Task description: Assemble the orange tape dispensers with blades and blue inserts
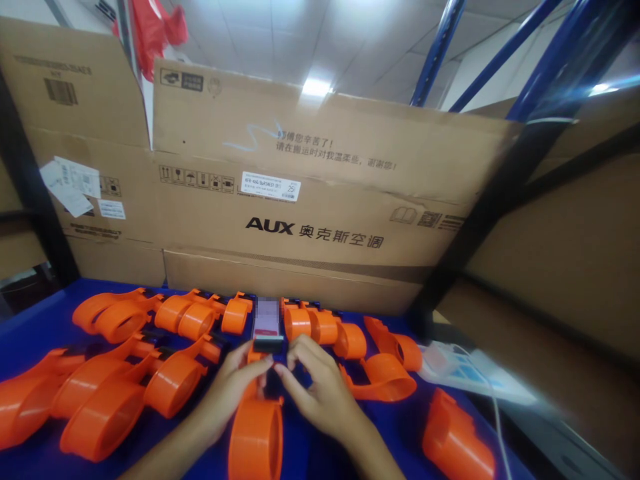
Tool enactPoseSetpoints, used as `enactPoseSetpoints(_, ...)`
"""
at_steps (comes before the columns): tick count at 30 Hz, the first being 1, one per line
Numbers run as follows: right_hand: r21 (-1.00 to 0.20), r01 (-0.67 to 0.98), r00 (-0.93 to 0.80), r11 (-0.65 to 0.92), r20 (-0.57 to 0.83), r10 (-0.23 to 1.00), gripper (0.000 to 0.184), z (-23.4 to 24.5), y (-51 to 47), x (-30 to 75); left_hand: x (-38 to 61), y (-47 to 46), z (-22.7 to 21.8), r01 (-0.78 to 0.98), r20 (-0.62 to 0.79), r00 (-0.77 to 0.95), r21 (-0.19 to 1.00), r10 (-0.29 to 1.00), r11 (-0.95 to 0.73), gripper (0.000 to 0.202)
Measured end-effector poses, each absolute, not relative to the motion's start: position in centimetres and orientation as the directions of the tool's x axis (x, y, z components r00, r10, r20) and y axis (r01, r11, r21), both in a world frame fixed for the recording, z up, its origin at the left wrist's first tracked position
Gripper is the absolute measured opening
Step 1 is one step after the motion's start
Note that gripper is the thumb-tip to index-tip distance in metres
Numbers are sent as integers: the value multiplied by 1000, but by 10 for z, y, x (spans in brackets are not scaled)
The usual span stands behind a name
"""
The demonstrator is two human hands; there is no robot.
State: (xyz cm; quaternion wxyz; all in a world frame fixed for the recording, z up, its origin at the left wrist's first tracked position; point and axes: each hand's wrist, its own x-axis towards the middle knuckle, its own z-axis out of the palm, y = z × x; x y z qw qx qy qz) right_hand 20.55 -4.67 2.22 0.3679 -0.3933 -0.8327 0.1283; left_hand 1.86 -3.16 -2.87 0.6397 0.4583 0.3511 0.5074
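Note:
My left hand (241,373) is closed around the narrow neck of an orange plastic piece shaped like a tape dispenser (256,437). Its wide ring hangs toward me, and a dark bar (269,343) crosses its far end. Close beside that neck, my right hand (317,383) has its thumb and bent forefinger drawn together in a pinch. Whatever lies between those fingertips is too small or hidden to make out. Just beyond the dark bar is a phone (267,317) with a lit, blurred screen.
Several similar orange pieces (107,417) lie in rows on the blue tabletop (310,443), on both sides of my hands. One more orange piece (457,437) is at the near right. A cardboard box wall (210,227) stands behind. At right are a white cable (497,427) and a dark post (465,207).

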Motion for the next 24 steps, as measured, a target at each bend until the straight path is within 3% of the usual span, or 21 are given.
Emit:
enactPoseSetpoints(7,-534,556,-411,637,489,769,14,27,-52,204,19,-32,-28,-355,11,249,931,968,81,30)
enactPoseSetpoints(12,-663,405,-320,630,543,777,16,24,-51,205,21,-34,-21,-426,-73,334,877,940,220,32)
enactPoseSetpoints(17,-876,158,-89,456,447,890,16,17,-42,205,25,-41,-16,-443,-126,401,840,908,313,73)
enactPoseSetpoints(20,-945,50,-188,323,309,932,28,19,-42,205,25,-46,-13,-449,-127,452,823,883,348,80)
enactPoseSetpoints(24,-980,-50,-331,192,197,923,29,21,-45,203,23,-49,-12,-434,-108,516,823,850,368,77)
